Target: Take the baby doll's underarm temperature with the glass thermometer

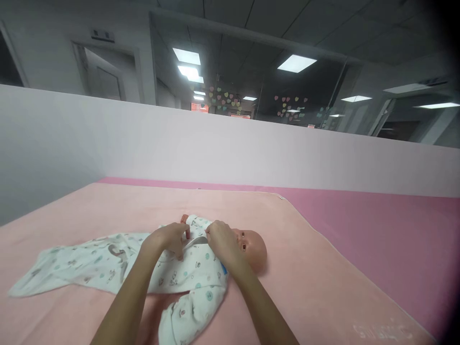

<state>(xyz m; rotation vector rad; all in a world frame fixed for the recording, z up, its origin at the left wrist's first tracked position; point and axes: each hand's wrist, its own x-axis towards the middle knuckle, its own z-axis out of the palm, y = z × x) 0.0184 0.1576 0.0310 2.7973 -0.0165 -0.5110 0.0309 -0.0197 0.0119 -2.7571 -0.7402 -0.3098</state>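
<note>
A baby doll (257,251) lies on its back with its head to the right, dressed in a white printed baby suit (204,268). My right hand (221,237) is closed at the collar, pinching the front edge of the suit just below the doll's chin. Over the doll's chest, my left hand (168,239) has its fingers apart and touches the suit's front, which gapes a little between my hands. One sleeve (196,311) lies bent toward me. The doll's small hand (184,218) pokes out of the far sleeve. The suit's legs (72,263) stretch flat to the left.
A peach blanket (305,287) lies under the doll, over a pink mat (377,230) that shows at the right and back. A low white wall (215,148) runs behind. Beyond it are glass with heart stickers (224,99) and a doorway (108,72).
</note>
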